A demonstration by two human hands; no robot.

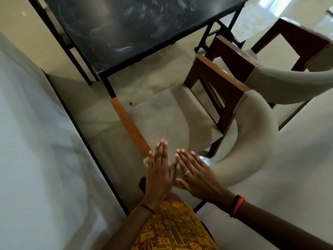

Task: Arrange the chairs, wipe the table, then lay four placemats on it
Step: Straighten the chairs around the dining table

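A dark, smeared tabletop [137, 24] on a black metal frame stands ahead of me. Right in front of me is a wooden armchair [173, 114] with a grey seat and a curved grey padded backrest, facing the table. My left hand [158, 170] lies with straight fingers at the left end of that backrest, next to the wooden left armrest. My right hand [196, 177] lies flat, fingers straight, on the top of the backrest. Neither hand grips anything. No placemats or cloth are in view.
A second armchair of the same kind [281, 76] stands just to the right, close beside the first. A pale wall [36, 141] runs along the left. A dark chair frame [54, 33] shows at the table's far left side. Pale tiled floor [297, 159] lies to the right.
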